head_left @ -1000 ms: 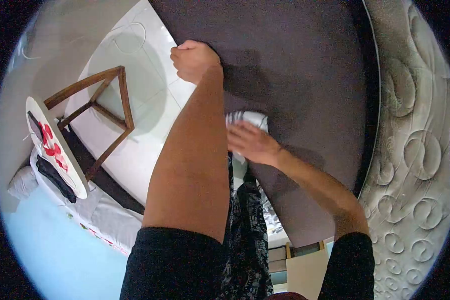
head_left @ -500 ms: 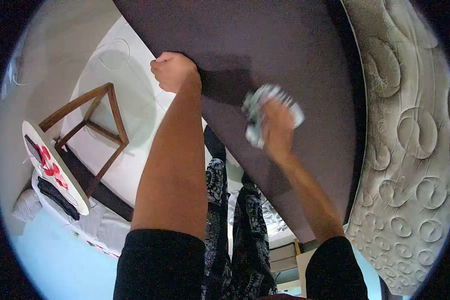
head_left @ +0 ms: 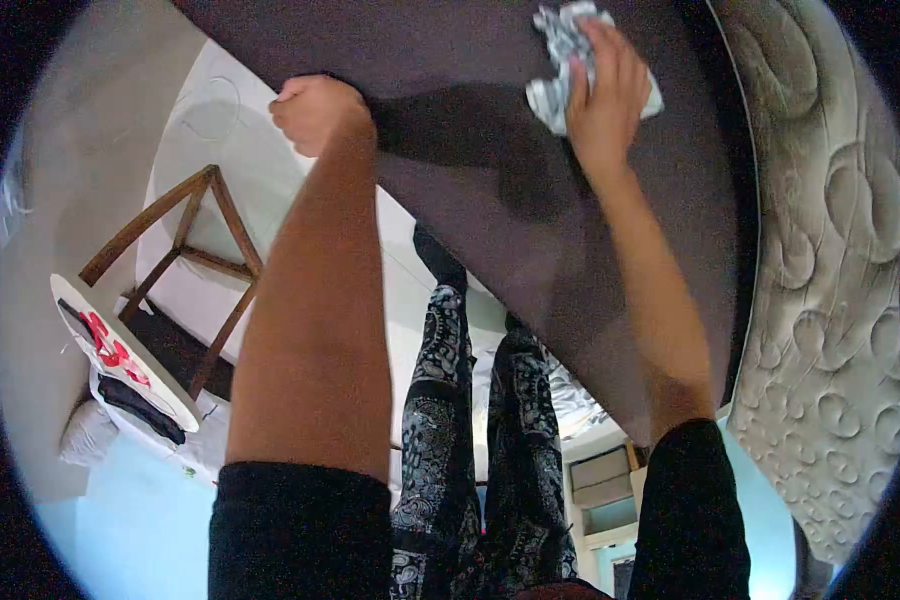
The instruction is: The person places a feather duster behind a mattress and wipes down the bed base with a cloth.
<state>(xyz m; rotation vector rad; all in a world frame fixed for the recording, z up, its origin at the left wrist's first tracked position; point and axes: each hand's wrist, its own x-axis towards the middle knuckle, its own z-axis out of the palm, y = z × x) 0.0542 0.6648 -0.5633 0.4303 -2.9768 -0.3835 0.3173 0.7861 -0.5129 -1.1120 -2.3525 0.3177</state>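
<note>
A dark brown flat surface [head_left: 450, 160] with a straight edge slants across the upper view. My right hand [head_left: 610, 105] presses a crumpled grey-and-white patterned cloth [head_left: 567, 45] onto this surface near the top, fingers bent over it. My left hand [head_left: 320, 112] is closed in a fist at the surface's left edge, its thumb side showing. Nothing shows in the fist, though its inner side is hidden. Its shadow falls on the brown surface to the right.
A quilted beige mattress-like piece [head_left: 830, 300] with a swirl pattern borders the right side. At left, a wooden frame [head_left: 213, 180] stands behind a white oval board [head_left: 120, 350] with red and black items. My legs in patterned trousers [head_left: 435, 400] are below, over pale floor.
My right hand has slid the cloth up and to the right, away from my body. My left fist stays at the edge. The view has shifted slightly.
</note>
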